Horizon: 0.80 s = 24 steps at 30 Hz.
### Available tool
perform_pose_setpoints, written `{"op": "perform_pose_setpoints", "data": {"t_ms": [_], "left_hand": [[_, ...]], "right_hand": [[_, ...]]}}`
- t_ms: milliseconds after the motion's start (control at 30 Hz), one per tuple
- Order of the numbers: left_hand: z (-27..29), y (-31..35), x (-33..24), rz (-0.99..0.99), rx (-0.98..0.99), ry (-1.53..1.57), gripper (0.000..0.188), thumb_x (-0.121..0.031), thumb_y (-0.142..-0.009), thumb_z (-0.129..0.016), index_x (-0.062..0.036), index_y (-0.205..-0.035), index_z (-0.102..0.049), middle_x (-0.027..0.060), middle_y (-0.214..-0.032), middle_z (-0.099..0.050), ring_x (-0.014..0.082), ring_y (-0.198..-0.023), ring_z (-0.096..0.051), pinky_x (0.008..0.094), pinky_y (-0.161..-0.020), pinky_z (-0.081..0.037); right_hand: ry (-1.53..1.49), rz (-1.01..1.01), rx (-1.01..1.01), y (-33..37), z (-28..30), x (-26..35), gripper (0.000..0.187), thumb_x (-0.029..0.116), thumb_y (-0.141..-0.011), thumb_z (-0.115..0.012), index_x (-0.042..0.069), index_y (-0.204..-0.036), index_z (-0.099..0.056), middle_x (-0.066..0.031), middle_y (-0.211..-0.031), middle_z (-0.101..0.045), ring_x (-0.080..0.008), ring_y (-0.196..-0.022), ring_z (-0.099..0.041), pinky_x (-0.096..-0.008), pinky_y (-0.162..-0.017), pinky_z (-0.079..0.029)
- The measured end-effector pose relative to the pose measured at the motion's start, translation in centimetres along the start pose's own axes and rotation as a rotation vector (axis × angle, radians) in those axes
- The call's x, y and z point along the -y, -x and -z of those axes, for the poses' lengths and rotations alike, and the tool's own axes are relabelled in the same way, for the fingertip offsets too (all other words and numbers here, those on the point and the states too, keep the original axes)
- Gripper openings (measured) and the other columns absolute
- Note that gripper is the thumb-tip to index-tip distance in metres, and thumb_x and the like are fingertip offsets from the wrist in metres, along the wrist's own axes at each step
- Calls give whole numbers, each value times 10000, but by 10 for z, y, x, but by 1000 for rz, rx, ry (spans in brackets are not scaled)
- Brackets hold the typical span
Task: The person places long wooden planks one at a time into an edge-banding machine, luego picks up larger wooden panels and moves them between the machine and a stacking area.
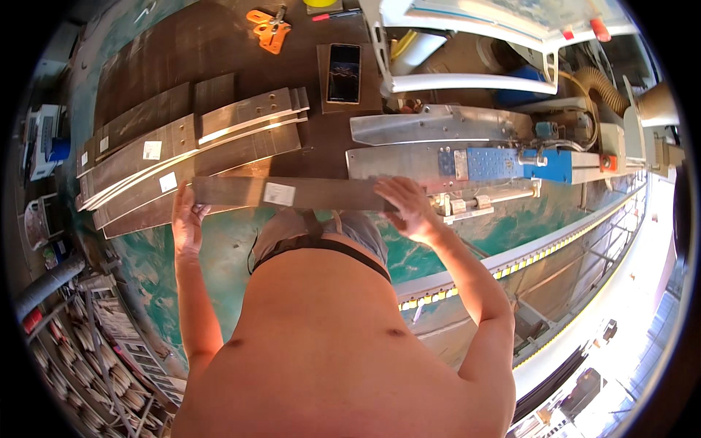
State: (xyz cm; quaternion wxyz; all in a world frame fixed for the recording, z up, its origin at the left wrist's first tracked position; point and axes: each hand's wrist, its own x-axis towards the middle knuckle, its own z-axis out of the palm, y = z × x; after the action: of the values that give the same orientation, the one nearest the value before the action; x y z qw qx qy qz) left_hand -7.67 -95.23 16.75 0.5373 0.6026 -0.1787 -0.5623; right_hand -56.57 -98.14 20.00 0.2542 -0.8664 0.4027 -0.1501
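Note:
A narrow dark brown wooden board (pixel 332 194) lies crosswise in front of my waist, with a white label (pixel 279 193) stuck on its face. My left hand (pixel 189 219) is closed at the board's left end, its fingers partly hidden by the edge. At the other end my right hand (pixel 407 207) grips the board, fingers over the top face. Beyond and left of the held board, more brown boards (pixel 168 153) are stacked on the dark table (pixel 157 66); some carry white labels, and a few have round holes near one end.
To the right stands a machine with metal plates (pixel 409 165) and a blue section (pixel 551 164), close to my right hand. A phone (pixel 344 73), an orange hand tool (pixel 270 31) and a pen (pixel 336 14) lie on the table. A white frame (pixel 467 82) rises behind the machine.

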Motion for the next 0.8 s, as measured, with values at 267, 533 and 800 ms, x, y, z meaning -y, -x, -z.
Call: {"op": "perform_pose_setpoints", "data": {"t_ms": [267,533,800], "left_hand": [[-37,2,20,-99,441,-841,772,21,-772,-727,-68,-1447,-365,36,-926,-602,118,-779,-560,264,-718,-488],[-57,-6,26,-99,478,-843,681,-26,-766,-770,-48,-1364,-445,42,-910,-631,114,-778,-574,263,-687,-481],[-65,-18,37,-279,492,-959,633,-86,-737,-801,-59,-1307,-528,56,-932,-659,119,-776,-587,280,-712,-504]], "right_hand": [[242,-247,-131,30,12,-43,598,-17,-729,-651,93,-1303,-519,-104,-1313,-544,-309,-1257,-459,-466,-1064,-347],[-244,-812,-901,37,-43,-38,475,0,-847,-591,-22,-1306,-469,-181,-995,-639,-289,-813,-635,-389,-749,-543],[-1415,-863,-1114,-8,-59,-20,841,29,-906,-521,115,-1518,49,-151,-810,-620,-204,-556,-621,-336,-518,-566]]}}
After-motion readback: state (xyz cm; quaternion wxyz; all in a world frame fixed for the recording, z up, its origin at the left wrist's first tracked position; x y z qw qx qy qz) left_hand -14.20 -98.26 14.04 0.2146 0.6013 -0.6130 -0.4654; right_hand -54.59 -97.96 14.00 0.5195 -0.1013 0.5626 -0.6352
